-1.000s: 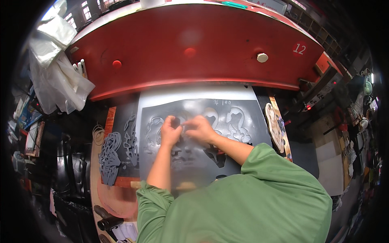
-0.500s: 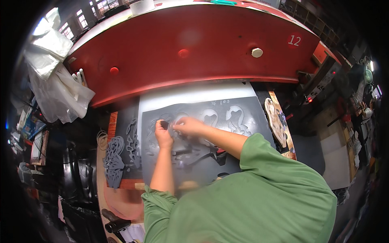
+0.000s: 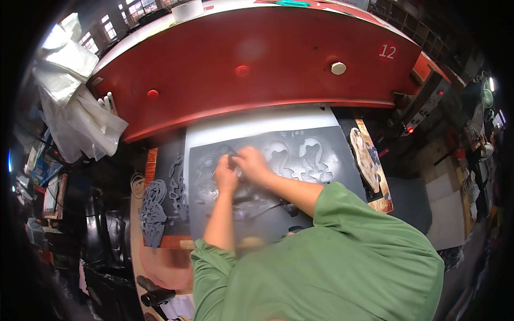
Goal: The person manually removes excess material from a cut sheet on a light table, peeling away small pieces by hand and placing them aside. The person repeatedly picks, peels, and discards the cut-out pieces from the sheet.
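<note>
While your hands meet over the big dark grey sheet (image 3: 338,160), the fingertips of your left hand (image 3: 227,177) and your right hand (image 3: 252,165) are pressed in close, both pinching a small dark piece (image 3: 232,154). Your left arm comes up almost straight, and your right arm slants in from the near right. The small piece is mostly covered by your fingers, so you cannot tell which way it points or which way its long side goes.

The sheet's far edge runs from left to right, and your body hides some of its near side. Just right of your hands, two curly shapes (image 3: 313,152) are marked in it. They are long from far to near, with round loops at the far end and wavy bits at the near end.

Pale writing (image 3: 292,134) sits by the sheet's far edge, and a white number (image 3: 387,52) is on the right part of the red beam (image 3: 203,59).

The sheet is smooth and a bit shiny. It lies on a white sheet (image 3: 257,123), which shows along the far side. To the left, loose grey cut shapes (image 3: 154,208) rest on the tabletop (image 3: 175,227).
</note>
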Action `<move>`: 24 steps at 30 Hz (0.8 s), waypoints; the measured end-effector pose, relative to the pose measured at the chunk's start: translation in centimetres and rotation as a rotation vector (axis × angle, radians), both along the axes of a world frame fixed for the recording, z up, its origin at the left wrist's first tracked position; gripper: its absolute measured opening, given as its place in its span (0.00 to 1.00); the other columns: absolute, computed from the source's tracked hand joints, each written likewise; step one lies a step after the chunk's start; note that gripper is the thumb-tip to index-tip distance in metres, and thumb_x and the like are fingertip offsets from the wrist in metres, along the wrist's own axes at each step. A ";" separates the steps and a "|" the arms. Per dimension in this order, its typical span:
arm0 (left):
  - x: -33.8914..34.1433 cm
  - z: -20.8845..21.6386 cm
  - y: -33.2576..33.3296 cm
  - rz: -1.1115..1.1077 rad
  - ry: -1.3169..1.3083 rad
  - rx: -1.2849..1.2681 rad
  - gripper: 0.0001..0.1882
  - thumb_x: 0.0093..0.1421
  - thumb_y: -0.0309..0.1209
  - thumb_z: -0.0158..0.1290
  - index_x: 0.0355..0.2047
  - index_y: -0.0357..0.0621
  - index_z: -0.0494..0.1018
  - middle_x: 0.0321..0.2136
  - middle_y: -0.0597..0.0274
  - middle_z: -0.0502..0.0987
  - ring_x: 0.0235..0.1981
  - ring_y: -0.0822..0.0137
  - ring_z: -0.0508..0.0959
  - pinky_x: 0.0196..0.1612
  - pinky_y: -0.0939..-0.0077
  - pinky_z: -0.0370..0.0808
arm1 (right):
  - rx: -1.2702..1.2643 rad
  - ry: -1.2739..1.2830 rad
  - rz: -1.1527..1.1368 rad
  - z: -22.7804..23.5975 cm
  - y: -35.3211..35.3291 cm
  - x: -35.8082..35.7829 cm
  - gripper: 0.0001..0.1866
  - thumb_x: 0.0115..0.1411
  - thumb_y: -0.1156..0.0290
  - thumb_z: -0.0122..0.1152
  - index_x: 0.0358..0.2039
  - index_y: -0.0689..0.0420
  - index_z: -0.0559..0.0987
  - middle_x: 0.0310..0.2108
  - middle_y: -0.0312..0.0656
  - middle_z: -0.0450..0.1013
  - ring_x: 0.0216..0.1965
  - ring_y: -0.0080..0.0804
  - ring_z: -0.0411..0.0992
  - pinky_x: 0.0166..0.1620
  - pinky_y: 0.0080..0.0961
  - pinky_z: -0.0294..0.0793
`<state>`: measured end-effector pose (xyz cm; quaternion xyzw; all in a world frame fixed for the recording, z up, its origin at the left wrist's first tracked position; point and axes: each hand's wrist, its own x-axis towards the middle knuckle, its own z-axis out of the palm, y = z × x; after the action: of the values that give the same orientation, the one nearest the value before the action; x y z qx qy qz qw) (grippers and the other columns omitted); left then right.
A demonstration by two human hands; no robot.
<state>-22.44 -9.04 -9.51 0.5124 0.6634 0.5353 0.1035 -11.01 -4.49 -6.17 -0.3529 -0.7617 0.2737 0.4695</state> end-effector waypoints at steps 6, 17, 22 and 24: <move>0.2 0.3 -0.1 -0.049 0.188 -0.132 0.17 0.51 0.30 0.56 0.42 0.44 0.70 0.39 0.49 0.75 0.39 0.47 0.76 0.41 0.59 0.73 | -0.101 0.113 -0.130 1.9 -2.5 2.8 0.12 0.55 0.64 0.59 0.24 0.61 0.78 0.21 0.47 0.69 0.25 0.42 0.69 0.30 0.35 0.67; 1.0 1.7 0.3 0.088 0.148 0.126 0.37 0.50 0.35 0.61 0.60 0.49 0.60 0.52 0.46 0.62 0.55 0.50 0.65 0.58 0.63 0.62 | -0.760 0.632 0.398 11.7 -0.4 12.8 0.07 0.61 0.69 0.59 0.35 0.61 0.77 0.24 0.32 0.72 0.23 0.17 0.70 0.25 0.17 0.71; 2.7 6.7 -2.5 -0.385 -0.306 0.106 0.29 0.62 0.44 0.50 0.58 0.41 0.61 0.50 0.52 0.69 0.51 0.57 0.71 0.55 0.64 0.66 | -0.884 0.630 0.480 10.5 -2.9 12.8 0.09 0.63 0.63 0.57 0.34 0.55 0.79 0.22 0.27 0.68 0.22 0.10 0.60 0.24 0.10 0.57; 4.7 8.3 -4.1 -0.738 -1.022 0.173 0.26 0.66 0.46 0.45 0.57 0.41 0.61 0.49 0.54 0.71 0.48 0.59 0.73 0.51 0.68 0.69 | -0.911 0.619 0.508 10.4 -3.6 12.4 0.10 0.63 0.63 0.56 0.34 0.55 0.79 0.22 0.26 0.67 0.22 0.10 0.60 0.25 0.10 0.58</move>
<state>-17.73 -13.16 -1.25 0.3938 0.2644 0.6931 0.5428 1.41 -8.05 4.23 -0.2293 -0.4563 0.7657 0.3910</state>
